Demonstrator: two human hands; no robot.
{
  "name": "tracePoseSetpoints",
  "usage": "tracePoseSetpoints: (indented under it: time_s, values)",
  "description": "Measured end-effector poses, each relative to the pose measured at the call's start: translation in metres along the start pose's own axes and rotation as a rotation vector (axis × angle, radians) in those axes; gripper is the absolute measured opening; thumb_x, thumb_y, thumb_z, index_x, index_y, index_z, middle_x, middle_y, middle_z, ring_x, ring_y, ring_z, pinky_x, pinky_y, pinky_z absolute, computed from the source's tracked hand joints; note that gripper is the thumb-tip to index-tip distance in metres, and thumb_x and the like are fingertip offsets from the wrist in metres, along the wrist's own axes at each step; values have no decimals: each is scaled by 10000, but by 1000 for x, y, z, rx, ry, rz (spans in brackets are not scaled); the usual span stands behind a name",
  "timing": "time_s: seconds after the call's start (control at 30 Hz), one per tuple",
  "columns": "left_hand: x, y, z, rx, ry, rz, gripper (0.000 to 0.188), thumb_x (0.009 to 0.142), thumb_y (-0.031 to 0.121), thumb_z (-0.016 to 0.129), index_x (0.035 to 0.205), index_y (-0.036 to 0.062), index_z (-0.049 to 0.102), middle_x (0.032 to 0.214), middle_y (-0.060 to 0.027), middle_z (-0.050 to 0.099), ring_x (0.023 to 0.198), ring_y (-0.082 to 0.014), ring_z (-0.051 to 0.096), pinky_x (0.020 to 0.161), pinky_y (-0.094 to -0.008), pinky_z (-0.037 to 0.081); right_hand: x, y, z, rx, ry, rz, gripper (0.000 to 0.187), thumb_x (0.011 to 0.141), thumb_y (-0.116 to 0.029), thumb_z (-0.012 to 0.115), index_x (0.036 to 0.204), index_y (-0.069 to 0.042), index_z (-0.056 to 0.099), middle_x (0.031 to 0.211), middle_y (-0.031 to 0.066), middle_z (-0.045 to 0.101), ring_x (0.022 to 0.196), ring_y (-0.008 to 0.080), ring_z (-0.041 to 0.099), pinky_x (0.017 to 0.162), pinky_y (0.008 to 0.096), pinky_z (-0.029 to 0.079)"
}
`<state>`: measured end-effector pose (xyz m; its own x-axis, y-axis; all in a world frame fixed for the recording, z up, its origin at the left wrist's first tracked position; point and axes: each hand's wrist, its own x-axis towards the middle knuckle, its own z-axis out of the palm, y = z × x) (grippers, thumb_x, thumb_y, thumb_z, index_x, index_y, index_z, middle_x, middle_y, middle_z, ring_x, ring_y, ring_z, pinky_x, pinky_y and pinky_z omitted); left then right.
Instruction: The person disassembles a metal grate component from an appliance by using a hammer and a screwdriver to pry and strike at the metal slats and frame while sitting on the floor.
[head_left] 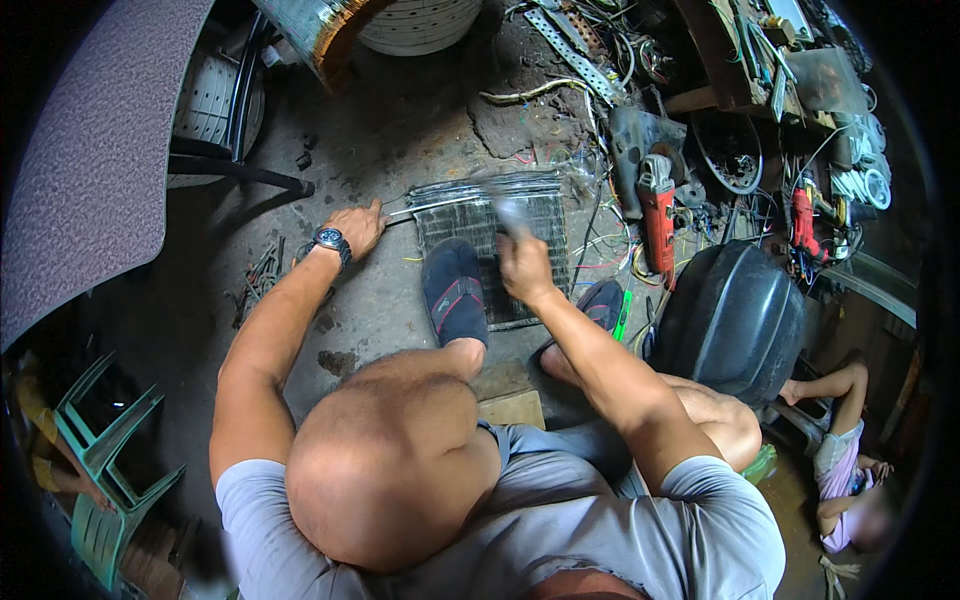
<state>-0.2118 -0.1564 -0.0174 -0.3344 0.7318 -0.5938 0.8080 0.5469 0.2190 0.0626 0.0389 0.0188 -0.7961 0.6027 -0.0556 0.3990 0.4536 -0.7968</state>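
On the floor between my feet lies a black, finned radiator core (pixel 515 240) with frayed, layered material along its far edge. My left shoe (pixel 455 295) rests on its left side. Beyond its left edge, my left hand (pixel 355 230), with a watch on the wrist, is closed round the near end of a thin metal rod (pixel 440 206). The rod's far part lies across the core's far edge. Over the core, my right hand (pixel 525 268) grips a hammer-like tool (pixel 511 212), smeared by motion, so its head cannot be made out.
A red angle grinder (pixel 658 215) and a dark rounded plastic shell (pixel 735 320) lie to the right, among tangled wires and scrap. A green cutter (pixel 623 315) is beside my right shoe (pixel 600 303). Left are loose metal bits (pixel 262 280) and a table (pixel 100 150). A person sits lower right.
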Motion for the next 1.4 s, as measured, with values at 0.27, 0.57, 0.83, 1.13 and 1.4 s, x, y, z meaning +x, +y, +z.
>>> tracePoseSetpoints:
  time_s: [0.27, 0.57, 0.83, 1.13, 1.4]
  values:
    - [-11, -25, 14, 14, 53, -16, 510, 1070, 411, 434, 1329, -17, 530, 1032, -286, 728, 994, -466, 700, 910, -568, 530, 33, -67, -27, -67, -172, 196, 344, 1070, -345, 555, 1109, -4, 525, 797, 315, 669, 777, 542, 665, 647, 594, 490]
    - [-1, -21, 5, 46, 68, -10, 532, 1068, 402, 436, 1389, -16, 509, 1057, -284, 726, 1006, -456, 701, 909, -561, 534, 35, 2, 7, -198, -304, 227, 379, 1052, -344, 579, 1111, 30, 550, 862, 369, 659, 861, 558, 661, 695, 590, 510]
    - [-20, -28, 7, 31, 65, -18, 486, 1078, 380, 416, 1342, -14, 519, 1048, -287, 723, 1002, -473, 691, 908, -568, 530, 16, -20, 7, -33, -136, 23, 311, 1051, -279, 578, 1120, 20, 525, 815, 331, 673, 791, 541, 670, 661, 587, 502]
    - [-34, -43, 8, 55, -20, -114, 541, 1068, 392, 442, 1432, -3, 510, 1124, -263, 726, 1073, -428, 697, 959, -538, 529, 29, -77, -5, 108, -149, 38, 320, 1056, -286, 585, 1104, 20, 505, 753, 307, 653, 757, 541, 658, 633, 593, 489]
    - [-20, -45, 6, 59, 24, -66, 476, 1074, 387, 428, 1313, -9, 542, 1050, -278, 729, 1005, -460, 699, 902, -562, 535, 45, -14, 25, -210, -412, 109, 375, 1056, -320, 576, 1082, 51, 523, 839, 335, 679, 795, 563, 655, 670, 609, 511]
